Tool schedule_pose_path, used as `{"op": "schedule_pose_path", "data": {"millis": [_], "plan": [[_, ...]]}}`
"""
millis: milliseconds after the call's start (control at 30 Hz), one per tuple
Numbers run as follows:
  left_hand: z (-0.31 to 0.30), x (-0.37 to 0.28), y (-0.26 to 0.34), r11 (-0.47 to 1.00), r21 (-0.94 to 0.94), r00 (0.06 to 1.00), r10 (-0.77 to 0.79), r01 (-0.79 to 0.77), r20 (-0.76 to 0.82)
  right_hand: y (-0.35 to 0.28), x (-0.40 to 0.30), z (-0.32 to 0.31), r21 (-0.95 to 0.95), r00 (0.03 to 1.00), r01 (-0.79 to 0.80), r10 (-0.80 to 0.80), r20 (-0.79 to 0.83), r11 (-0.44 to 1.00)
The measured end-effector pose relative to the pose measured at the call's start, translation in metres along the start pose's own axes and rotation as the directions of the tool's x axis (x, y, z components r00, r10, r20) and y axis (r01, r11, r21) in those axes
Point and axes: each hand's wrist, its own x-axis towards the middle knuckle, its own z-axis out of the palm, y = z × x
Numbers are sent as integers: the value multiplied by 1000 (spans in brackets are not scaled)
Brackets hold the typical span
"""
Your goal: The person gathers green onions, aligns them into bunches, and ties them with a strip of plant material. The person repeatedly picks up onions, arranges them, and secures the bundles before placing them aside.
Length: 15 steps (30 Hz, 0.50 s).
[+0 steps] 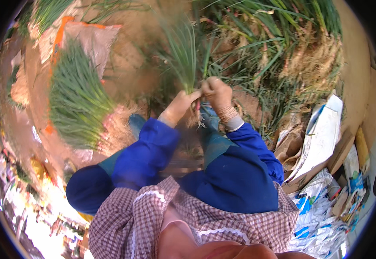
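Note:
My left hand (179, 107), in a pale glove, is closed around a small bunch of green onions (188, 71). Their leaves point away from me and their roots hang below the hand. My right hand (217, 94), gloved too, is right beside it, its fingers bent at the bunch's lower stems; whether it pinches a stem or leaf, I cannot tell. To the left lies a neat pile of green onions (77, 100), roots towards my leg. A large loose heap of green onions (265, 35) with long dry roots fills the upper right.
A woven sack (90, 42) with an orange edge lies under and behind the left pile. More green onions (47, 14) lie at the upper left. Loose leaves cover the ground near my right hand. At right are a white board (324, 136), cardboard and crumpled plastic bags (317, 226).

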Motion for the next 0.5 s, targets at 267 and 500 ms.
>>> {"op": "schedule_pose_path", "data": {"millis": [267,500], "plan": [[25,-31,42,988,83,967,105,-128,233,-3,54,-55,888,849,-403,453,272,221],[-14,-15,44,897,-401,977,212,-184,27,15,147,-99,-507,957,94,-217,-191,857]]}}
